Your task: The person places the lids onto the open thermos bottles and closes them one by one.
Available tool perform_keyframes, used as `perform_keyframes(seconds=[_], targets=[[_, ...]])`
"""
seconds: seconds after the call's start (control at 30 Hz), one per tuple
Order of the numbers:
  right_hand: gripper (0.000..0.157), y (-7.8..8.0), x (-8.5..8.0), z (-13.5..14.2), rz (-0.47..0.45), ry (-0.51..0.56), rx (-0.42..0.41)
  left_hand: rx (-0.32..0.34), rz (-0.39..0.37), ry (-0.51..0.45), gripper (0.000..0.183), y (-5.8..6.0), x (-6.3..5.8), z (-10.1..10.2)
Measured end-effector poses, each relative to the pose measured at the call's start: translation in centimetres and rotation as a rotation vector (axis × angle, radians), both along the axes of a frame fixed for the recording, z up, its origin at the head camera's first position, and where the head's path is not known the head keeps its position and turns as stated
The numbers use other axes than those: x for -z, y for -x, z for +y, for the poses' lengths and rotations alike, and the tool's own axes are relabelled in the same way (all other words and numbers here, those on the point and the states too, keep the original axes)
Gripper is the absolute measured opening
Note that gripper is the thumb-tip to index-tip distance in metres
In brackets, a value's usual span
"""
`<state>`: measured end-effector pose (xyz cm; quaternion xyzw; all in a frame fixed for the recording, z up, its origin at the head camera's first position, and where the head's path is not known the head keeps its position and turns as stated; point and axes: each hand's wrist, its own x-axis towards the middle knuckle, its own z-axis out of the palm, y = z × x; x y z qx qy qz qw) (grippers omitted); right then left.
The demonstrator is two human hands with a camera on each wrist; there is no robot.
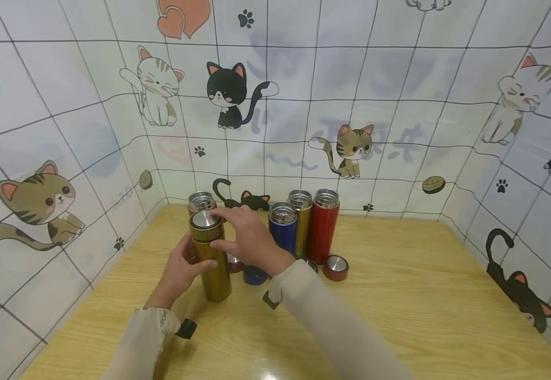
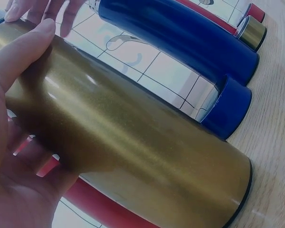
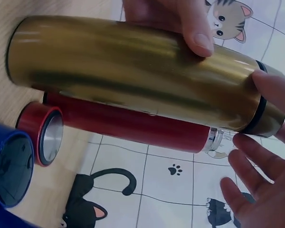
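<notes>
Upright at the left of the table is a gold thermos flask (image 1: 216, 282) with its gold, steel-topped lid (image 1: 206, 219) on the mouth. My left hand (image 1: 180, 270) grips the flask's body, thumb across the near side and fingers behind it. At the top, my right hand (image 1: 255, 237) pinches the lid, index finger at its upper rim and thumb at its lower edge; the other fingers (image 3: 259, 164) stand off the flask. Close behind it is a lidless red flask (image 3: 133, 124), mostly hidden in the head view. A blue lid (image 1: 255, 275) and a red lid (image 3: 40, 133) lie nearby.
To the right stand a lidless blue flask (image 1: 283, 232), a second gold flask (image 1: 302, 216) and another red flask (image 1: 324, 227), both also lidless. A red lid (image 1: 335, 267) lies before them, and a gold lid (image 2: 252, 33) is partly hidden by my right sleeve in the head view. A cat-printed cloth (image 1: 290, 121) hangs behind.
</notes>
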<state>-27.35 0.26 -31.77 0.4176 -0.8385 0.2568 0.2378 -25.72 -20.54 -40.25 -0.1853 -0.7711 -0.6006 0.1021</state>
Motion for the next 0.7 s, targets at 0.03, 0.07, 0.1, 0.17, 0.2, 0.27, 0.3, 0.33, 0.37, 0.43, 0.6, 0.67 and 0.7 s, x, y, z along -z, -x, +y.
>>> perform_keyframes(seconds=[0.03, 0.07, 0.1, 0.17, 0.2, 0.27, 0.3, 0.33, 0.37, 0.43, 0.6, 0.67, 0.7], targets=[[0.063, 0.08, -0.04, 0.02, -0.036, 0.004, -0.018, 0.000, 0.000, 0.001, 0.085, 0.02, -0.01, 0.02], [0.064, 0.18, -0.08, 0.02, -0.077, 0.012, -0.047, -0.001, 0.001, 0.002, 0.085, 0.02, -0.02, 0.04], [0.064, 0.30, -0.11, 0.02, -0.119, 0.018, -0.079, 0.000, 0.002, 0.000, 0.085, 0.02, -0.05, 0.05], [0.066, 0.53, -0.14, -0.02, -0.223, 0.034, -0.150, 0.000, 0.000, -0.002, 0.085, -0.04, -0.08, 0.05], [0.067, 0.64, -0.14, -0.04, -0.275, 0.043, -0.183, 0.000, 0.001, -0.001, 0.085, -0.06, -0.11, 0.07], [0.069, 0.81, -0.15, -0.10, -0.362, 0.058, -0.236, 0.000, 0.004, 0.003, 0.085, -0.09, -0.13, 0.08], [0.069, 0.84, -0.17, -0.13, -0.398, 0.067, -0.256, 0.000, 0.004, 0.002, 0.085, -0.09, -0.14, 0.08], [0.069, 0.84, -0.21, -0.16, -0.431, 0.077, -0.274, -0.001, 0.005, 0.003, 0.085, -0.09, -0.15, 0.09], [0.069, 0.82, -0.23, -0.19, -0.455, 0.085, -0.285, -0.002, 0.005, 0.006, 0.085, -0.08, -0.16, 0.08], [0.069, 0.76, -0.27, -0.23, -0.483, 0.098, -0.291, -0.004, 0.007, 0.007, 0.085, -0.08, -0.20, 0.09], [0.068, 0.52, -0.13, -0.21, -0.464, 0.105, -0.227, 0.004, 0.005, 0.000, 0.086, -0.15, -0.31, 0.14], [0.068, 0.47, -0.01, -0.19, -0.424, 0.099, -0.200, 0.007, 0.002, -0.007, 0.086, -0.20, -0.33, 0.16], [0.068, 0.41, 0.03, -0.18, -0.401, 0.095, -0.183, 0.007, 0.001, -0.009, 0.086, -0.24, -0.35, 0.18]])
